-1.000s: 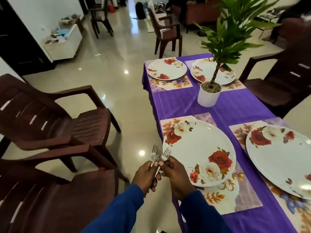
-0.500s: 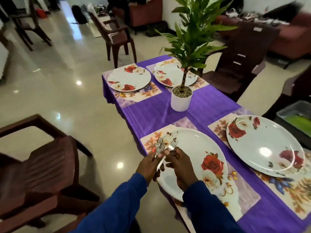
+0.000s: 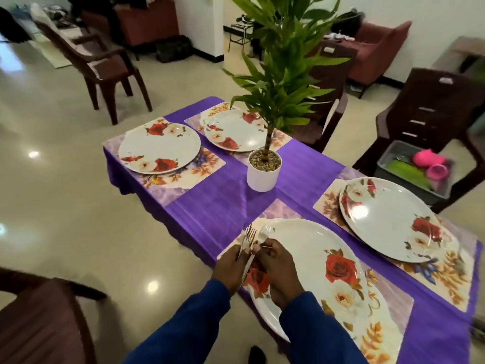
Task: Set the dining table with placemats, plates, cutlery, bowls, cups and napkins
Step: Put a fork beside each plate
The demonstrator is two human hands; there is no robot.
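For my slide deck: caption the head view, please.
Both hands, left hand and right hand, hold forks over the nearest floral plate.

Brown chairs (image 3: 105,67) stand on glossy cream floor (image 3: 60,206).

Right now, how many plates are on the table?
4. Near plate under the hands, another to its right, far-left plate, and far-right plate behind the potted plant. None seems hidden.
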